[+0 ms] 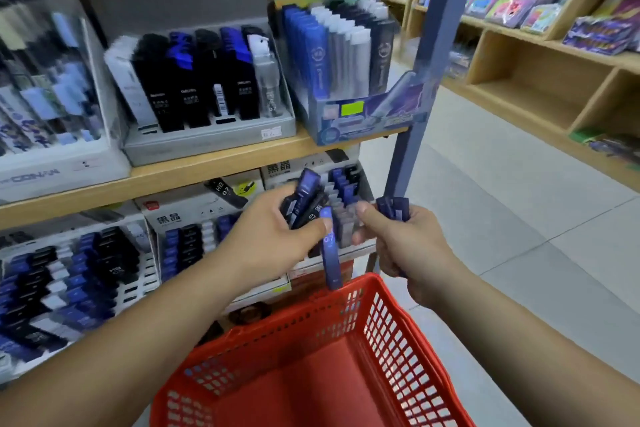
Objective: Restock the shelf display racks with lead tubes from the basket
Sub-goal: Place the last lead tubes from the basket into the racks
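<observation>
Left hand [273, 232] grip clamps a fanned bunch of lead tubes [306, 192], one blue tube [330, 253] dangling beneath the thumb. Right hand [405, 246] grip curls round several more, above the red basket [398, 340].

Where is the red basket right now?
In the head view, the red basket sits bottom centre, directly below the left hand and right hand, nearer the camera than the lower display racks.
</observation>
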The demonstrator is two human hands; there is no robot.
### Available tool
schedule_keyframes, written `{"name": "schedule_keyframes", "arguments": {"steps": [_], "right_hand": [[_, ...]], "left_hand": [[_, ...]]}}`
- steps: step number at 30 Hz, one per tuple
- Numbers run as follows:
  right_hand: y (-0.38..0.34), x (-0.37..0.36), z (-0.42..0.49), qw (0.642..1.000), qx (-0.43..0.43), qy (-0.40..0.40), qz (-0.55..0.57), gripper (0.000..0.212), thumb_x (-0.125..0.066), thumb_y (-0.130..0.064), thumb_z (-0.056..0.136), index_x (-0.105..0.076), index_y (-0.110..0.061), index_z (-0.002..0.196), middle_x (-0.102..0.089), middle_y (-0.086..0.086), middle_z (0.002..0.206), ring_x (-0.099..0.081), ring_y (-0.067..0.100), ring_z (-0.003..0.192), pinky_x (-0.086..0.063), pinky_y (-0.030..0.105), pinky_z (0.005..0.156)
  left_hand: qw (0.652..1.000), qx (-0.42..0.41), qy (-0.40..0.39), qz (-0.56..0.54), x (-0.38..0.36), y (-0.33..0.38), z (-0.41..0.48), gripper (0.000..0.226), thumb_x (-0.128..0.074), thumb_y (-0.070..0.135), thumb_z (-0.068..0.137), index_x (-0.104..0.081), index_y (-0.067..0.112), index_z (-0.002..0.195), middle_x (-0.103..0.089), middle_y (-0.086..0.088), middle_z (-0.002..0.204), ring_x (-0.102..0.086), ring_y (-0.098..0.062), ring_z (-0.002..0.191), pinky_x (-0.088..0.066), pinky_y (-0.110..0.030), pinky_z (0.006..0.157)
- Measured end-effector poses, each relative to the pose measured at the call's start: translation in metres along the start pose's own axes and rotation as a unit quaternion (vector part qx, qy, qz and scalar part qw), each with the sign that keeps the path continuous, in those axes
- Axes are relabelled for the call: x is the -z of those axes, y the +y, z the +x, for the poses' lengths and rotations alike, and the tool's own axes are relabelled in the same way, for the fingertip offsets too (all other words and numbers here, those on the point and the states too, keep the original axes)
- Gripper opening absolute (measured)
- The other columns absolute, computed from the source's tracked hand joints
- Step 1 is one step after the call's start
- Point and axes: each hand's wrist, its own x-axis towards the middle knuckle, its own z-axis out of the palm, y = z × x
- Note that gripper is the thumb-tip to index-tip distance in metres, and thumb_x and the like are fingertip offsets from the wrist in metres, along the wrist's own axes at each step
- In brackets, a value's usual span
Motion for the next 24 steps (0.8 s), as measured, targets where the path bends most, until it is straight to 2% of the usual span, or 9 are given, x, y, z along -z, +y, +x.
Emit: {"name": "schedule_keyframes", "arguments": {"steps": [3, 5, 7, 8, 10, 12, 17, 21, 24], "right_hand": [[0.010, 0.023, 0.016, 0.996, 0.005, 0.087, 0.006, 0.030, -0.071, -0.026, 0.097, -0.063, 0.001, 0.085, -0.055, 0.014, 0.061, -0.035, 0.008, 0.038, -0.030, 0.023, 0.040], [0.016, 0.032, 0.025, 0.994, 0.005, 0.107, 0.029, 0.044, -0.072, -0.026, 0.092, -0.052, 0.013, 0.088, -0.045, 0.024, 0.072, -0.020, 0.025, 0.054, -0.020, 0.028, 0.047], [0.022, 0.040, 0.033, 0.991, -0.006, 0.124, 0.055, 0.041, -0.072, -0.023, 0.087, -0.049, 0.012, 0.086, -0.041, 0.029, 0.077, -0.017, 0.030, 0.066, -0.016, 0.035, 0.052], [0.024, 0.043, 0.036, 0.990, -0.017, 0.127, 0.062, 0.035, -0.071, -0.022, 0.088, -0.051, 0.007, 0.085, -0.045, 0.029, 0.076, -0.018, 0.028, 0.062, -0.017, 0.034, 0.051], [0.029, 0.045, 0.040, 0.990, -0.033, 0.121, 0.071, 0.026, -0.071, -0.021, 0.092, -0.057, 0.001, 0.086, -0.055, 0.024, 0.074, -0.026, 0.018, 0.048, -0.021, 0.026, 0.045], [0.035, 0.046, 0.042, 0.992, -0.026, 0.110, 0.062, 0.030, -0.071, -0.022, 0.094, -0.061, 0.006, 0.087, -0.062, 0.018, 0.071, -0.035, 0.011, 0.040, -0.028, 0.022, 0.043], [0.038, 0.044, 0.044, 0.995, 0.017, 0.097, 0.023, 0.011, -0.072, -0.019, 0.093, -0.073, -0.008, 0.093, -0.065, 0.004, 0.067, -0.047, 0.002, 0.044, -0.037, 0.022, 0.049], [0.032, 0.040, 0.046, 0.990, 0.088, 0.100, -0.049, 0.005, -0.076, -0.021, 0.092, -0.073, -0.025, 0.090, -0.072, -0.001, 0.080, -0.065, 0.010, 0.070, -0.054, 0.029, 0.066], [0.030, 0.031, 0.045, 0.992, 0.089, 0.066, -0.059, 0.012, -0.075, -0.024, 0.094, -0.073, -0.030, 0.104, -0.073, -0.007, 0.095, -0.069, 0.006, 0.088, -0.058, 0.026, 0.081]], "left_hand": [[0.995, -0.039, 0.058, 0.065, -0.024, 0.007, 0.036, 0.007, -0.074, 0.019, 0.093, -0.067, 0.020, 0.093, -0.073, -0.003, 0.075, -0.064, -0.012, 0.064, -0.052, -0.023, 0.062], [0.990, -0.070, 0.069, 0.105, -0.041, 0.009, 0.057, 0.012, -0.075, 0.018, 0.092, -0.066, 0.023, 0.088, -0.071, 0.003, 0.077, -0.063, 0.001, 0.067, -0.048, -0.015, 0.063], [0.988, -0.082, 0.087, 0.101, -0.055, 0.008, 0.071, 0.018, -0.076, 0.014, 0.092, -0.064, 0.026, 0.087, -0.065, 0.012, 0.075, -0.059, 0.008, 0.065, -0.043, -0.008, 0.061], [0.987, -0.078, 0.112, 0.087, -0.060, 0.004, 0.076, 0.015, -0.076, 0.013, 0.091, -0.065, 0.024, 0.089, -0.065, 0.015, 0.076, -0.059, 0.011, 0.065, -0.042, -0.006, 0.063], [0.981, -0.062, 0.177, 0.042, -0.068, -0.005, 0.083, 0.008, -0.078, 0.016, 0.091, -0.070, 0.015, 0.094, -0.069, 0.016, 0.083, -0.061, 0.011, 0.071, -0.043, -0.005, 0.070], [0.975, -0.058, 0.214, 0.018, -0.074, -0.011, 0.087, 0.011, -0.077, 0.017, 0.092, -0.071, 0.013, 0.100, -0.071, 0.017, 0.090, -0.063, 0.011, 0.077, -0.045, -0.006, 0.076], [0.962, -0.075, 0.262, -0.005, -0.073, -0.014, 0.079, 0.016, -0.075, 0.016, 0.093, -0.071, 0.007, 0.106, -0.071, 0.014, 0.094, -0.064, 0.014, 0.083, -0.044, -0.002, 0.077], [0.964, -0.081, 0.252, 0.021, -0.058, -0.027, 0.056, 0.018, -0.075, 0.014, 0.093, -0.066, 0.015, 0.108, -0.067, 0.021, 0.096, -0.062, 0.016, 0.090, -0.042, 0.000, 0.079], [0.966, -0.067, 0.244, 0.050, -0.045, -0.037, 0.059, 0.019, -0.075, 0.019, 0.095, -0.068, 0.019, 0.112, -0.071, 0.015, 0.102, -0.065, 0.006, 0.098, -0.050, -0.013, 0.090]]}}
